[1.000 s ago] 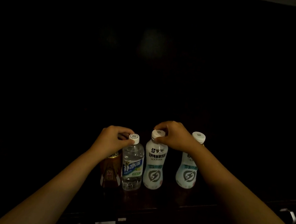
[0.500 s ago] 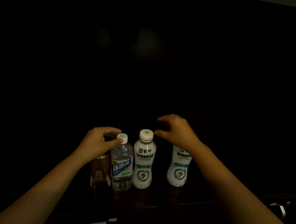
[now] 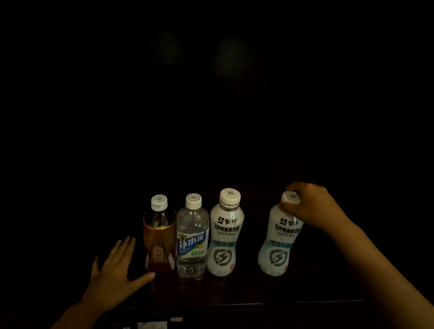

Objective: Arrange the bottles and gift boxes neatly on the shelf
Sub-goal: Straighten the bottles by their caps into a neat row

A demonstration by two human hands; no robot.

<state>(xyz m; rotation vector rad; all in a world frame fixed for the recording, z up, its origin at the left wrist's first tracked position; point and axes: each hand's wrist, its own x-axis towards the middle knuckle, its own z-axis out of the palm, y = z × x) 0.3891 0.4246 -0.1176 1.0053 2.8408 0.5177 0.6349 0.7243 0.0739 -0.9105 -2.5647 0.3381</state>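
Note:
Several bottles stand upright on a dark wooden shelf [image 3: 289,298]. From the left: an amber tea bottle [image 3: 159,239], a clear water bottle [image 3: 191,241] with a blue label, and a white drink bottle [image 3: 224,234], all close together. A second white drink bottle [image 3: 280,241] stands apart on the right. My right hand [image 3: 312,207] grips this bottle at its neck, just under the white cap. My left hand [image 3: 117,272] is spread flat, fingers apart, low beside the tea bottle, its thumb near the bottle's base. No gift boxes are visible.
The scene is very dark; the shelf's back and sides cannot be made out. The shelf's front edge [image 3: 247,303] runs below the bottles. Pale label strips [image 3: 152,325] show on a lower level under the edge.
My left hand let go of the water bottle's cap and dropped low, opening flat beside the tea bottle. My right hand left the middle white bottle and took the right white bottle by its neck.

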